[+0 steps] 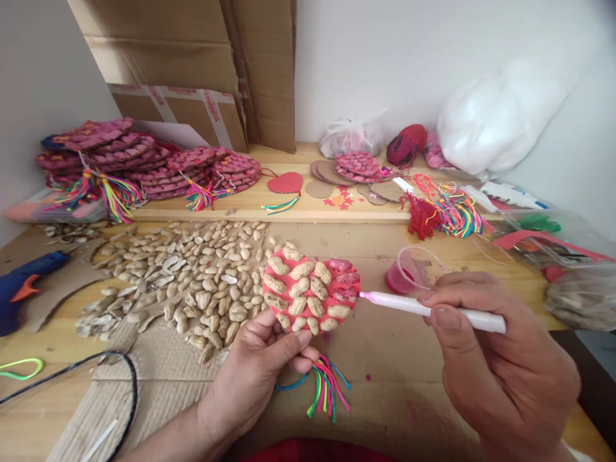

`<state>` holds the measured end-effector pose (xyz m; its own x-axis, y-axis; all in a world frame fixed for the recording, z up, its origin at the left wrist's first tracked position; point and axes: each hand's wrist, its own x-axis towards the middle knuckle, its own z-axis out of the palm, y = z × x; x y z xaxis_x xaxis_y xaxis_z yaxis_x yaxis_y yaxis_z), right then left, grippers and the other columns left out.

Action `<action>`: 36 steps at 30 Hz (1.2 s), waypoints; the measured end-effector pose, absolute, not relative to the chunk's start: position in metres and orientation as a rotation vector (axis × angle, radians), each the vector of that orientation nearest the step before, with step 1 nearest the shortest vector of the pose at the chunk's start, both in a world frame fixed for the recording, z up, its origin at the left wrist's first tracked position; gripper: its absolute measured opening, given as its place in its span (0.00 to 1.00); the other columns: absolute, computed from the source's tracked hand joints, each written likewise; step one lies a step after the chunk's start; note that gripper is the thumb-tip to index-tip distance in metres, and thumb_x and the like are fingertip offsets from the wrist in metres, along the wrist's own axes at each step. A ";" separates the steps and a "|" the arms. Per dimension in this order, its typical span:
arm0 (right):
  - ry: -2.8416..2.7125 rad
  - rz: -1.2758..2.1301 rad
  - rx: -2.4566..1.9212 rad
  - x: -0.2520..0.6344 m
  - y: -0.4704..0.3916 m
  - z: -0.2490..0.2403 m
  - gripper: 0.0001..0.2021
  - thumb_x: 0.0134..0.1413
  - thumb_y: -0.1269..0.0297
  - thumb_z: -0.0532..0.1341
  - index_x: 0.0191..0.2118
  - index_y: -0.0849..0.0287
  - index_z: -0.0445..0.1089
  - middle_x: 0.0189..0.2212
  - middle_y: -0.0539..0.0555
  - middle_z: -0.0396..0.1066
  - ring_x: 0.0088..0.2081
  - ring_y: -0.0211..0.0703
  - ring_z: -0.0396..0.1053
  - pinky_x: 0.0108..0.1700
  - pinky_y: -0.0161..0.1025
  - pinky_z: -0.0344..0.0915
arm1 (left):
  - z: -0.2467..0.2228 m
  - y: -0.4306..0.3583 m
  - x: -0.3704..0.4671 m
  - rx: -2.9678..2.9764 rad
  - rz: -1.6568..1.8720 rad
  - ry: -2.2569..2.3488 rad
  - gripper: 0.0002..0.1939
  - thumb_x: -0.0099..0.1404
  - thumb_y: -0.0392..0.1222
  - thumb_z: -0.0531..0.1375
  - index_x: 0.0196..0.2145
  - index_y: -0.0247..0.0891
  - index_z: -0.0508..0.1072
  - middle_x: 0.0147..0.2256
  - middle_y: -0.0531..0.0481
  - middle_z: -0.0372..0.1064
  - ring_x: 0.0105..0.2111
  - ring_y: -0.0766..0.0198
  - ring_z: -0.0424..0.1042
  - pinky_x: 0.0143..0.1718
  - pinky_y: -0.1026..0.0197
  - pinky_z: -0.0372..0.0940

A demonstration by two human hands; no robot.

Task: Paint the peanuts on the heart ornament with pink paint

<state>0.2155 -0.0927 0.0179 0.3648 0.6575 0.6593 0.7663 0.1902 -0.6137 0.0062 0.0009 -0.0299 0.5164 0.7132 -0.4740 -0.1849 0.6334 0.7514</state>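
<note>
My left hand (pixel 255 372) pinches the lower edge of a red heart-shaped card (pixel 310 294) covered with glued peanut shells; three shells at its upper right are painted pink. A tassel of coloured strings (pixel 327 385) hangs below it. My right hand (pixel 500 359) grips a white brush handle (pixel 433 310), whose pink tip sits just right of the heart's edge. A small clear cup of pink paint (pixel 409 273) stands behind the brush.
Loose peanut shells (pixel 192 276) spread over cardboard at the left. A blue glue gun (pixel 24 285) lies at the far left. Finished pink hearts (pixel 144 160), red yarn (pixel 407 144), coloured cords (pixel 452 212) and plastic bags (pixel 500 115) fill the back ledge.
</note>
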 end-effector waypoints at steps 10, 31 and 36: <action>-1.300 -0.060 -1.479 0.216 -0.093 0.020 0.06 0.58 0.71 0.61 0.38 0.52 0.72 0.32 0.49 0.70 0.39 0.44 0.69 0.47 0.45 0.64 | -0.030 0.000 0.005 0.647 0.576 0.858 0.12 0.54 0.37 0.75 0.33 0.35 0.76 0.25 0.54 0.74 0.23 0.71 0.75 0.23 0.74 0.69; -1.269 -0.026 -1.445 0.216 -0.093 0.018 0.06 0.58 0.71 0.61 0.39 0.52 0.72 0.33 0.50 0.70 0.38 0.45 0.70 0.48 0.48 0.65 | -0.029 0.000 0.003 0.646 0.549 0.866 0.14 0.54 0.39 0.75 0.31 0.35 0.74 0.22 0.52 0.75 0.20 0.73 0.71 0.22 0.74 0.65; -1.265 -0.078 -1.429 0.216 -0.093 0.019 0.07 0.57 0.72 0.61 0.39 0.53 0.72 0.32 0.49 0.70 0.38 0.43 0.69 0.47 0.46 0.64 | -0.029 0.000 0.002 0.655 0.538 0.865 0.13 0.55 0.38 0.74 0.32 0.35 0.74 0.23 0.51 0.76 0.19 0.73 0.70 0.22 0.74 0.65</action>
<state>0.2163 -0.0932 0.0191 0.4133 0.6216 0.6655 0.6990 0.2518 -0.6693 0.0023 -0.0002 -0.0294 0.5418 0.6658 -0.5130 -0.1652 0.6828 0.7116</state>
